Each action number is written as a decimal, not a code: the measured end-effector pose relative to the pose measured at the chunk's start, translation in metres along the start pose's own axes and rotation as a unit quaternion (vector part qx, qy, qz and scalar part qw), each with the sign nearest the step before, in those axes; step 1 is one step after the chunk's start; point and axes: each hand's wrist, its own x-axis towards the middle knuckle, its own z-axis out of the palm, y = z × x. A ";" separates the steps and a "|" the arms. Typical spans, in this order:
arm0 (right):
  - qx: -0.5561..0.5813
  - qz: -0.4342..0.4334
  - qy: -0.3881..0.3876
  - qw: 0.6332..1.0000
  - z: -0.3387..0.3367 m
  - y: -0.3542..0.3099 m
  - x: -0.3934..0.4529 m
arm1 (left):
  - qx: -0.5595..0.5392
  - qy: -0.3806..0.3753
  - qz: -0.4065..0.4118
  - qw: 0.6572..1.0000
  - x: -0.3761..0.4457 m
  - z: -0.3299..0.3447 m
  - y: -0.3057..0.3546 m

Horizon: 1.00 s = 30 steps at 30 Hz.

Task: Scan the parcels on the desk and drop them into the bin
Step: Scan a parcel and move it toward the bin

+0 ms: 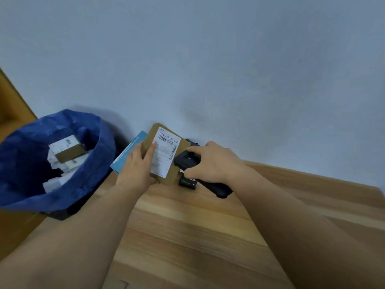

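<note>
My left hand point(135, 165) holds a flat brown cardboard parcel point(177, 174) upright, its white barcode label point(165, 151) facing me. My right hand point(210, 161) grips a black handheld scanner point(186, 160), whose head sits against the parcel's right edge near the label. A blue and white box point(127, 155) lies on the desk behind my left hand, partly hidden by it. The bin point(62, 192), lined with a blue bag, stands left of the desk and holds several parcels point(68, 153).
A wooden desk point(198, 230) runs from the wall toward me. A small dark green item point(187, 182) lies on it under the scanner. A pale blue wall point(208, 59) rises behind. Brown furniture point(12, 101) stands at far left.
</note>
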 end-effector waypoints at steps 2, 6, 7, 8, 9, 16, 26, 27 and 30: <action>0.008 0.002 0.014 1.000 -0.002 0.001 -0.005 | -0.001 0.004 -0.007 1.000 -0.006 -0.003 0.002; 0.099 0.016 0.054 0.994 -0.002 0.001 -0.010 | -0.088 0.029 -0.091 0.992 -0.022 -0.011 0.003; 0.127 0.018 0.065 0.990 -0.001 -0.001 -0.010 | -0.119 0.046 -0.124 0.984 -0.026 -0.012 0.002; 0.151 0.022 0.076 0.985 0.002 -0.004 -0.011 | -0.146 0.063 -0.160 0.974 -0.030 -0.014 0.001; 0.170 0.025 0.087 0.981 0.006 -0.007 -0.011 | -0.169 0.077 -0.194 0.963 -0.034 -0.016 0.000; 0.284 0.044 0.153 0.945 0.053 -0.058 -0.020 | -0.241 0.128 -0.309 0.911 -0.080 -0.034 -0.025; 0.320 -0.009 0.149 0.936 0.139 -0.229 -0.017 | -0.235 0.179 -0.427 0.854 -0.201 -0.079 -0.186; 0.331 -0.019 0.144 0.932 0.149 -0.251 -0.017 | -0.226 0.176 -0.440 0.851 -0.213 -0.082 -0.206; 0.348 -0.055 0.126 0.927 0.180 -0.316 -0.017 | -0.205 0.174 -0.456 0.849 -0.242 -0.095 -0.259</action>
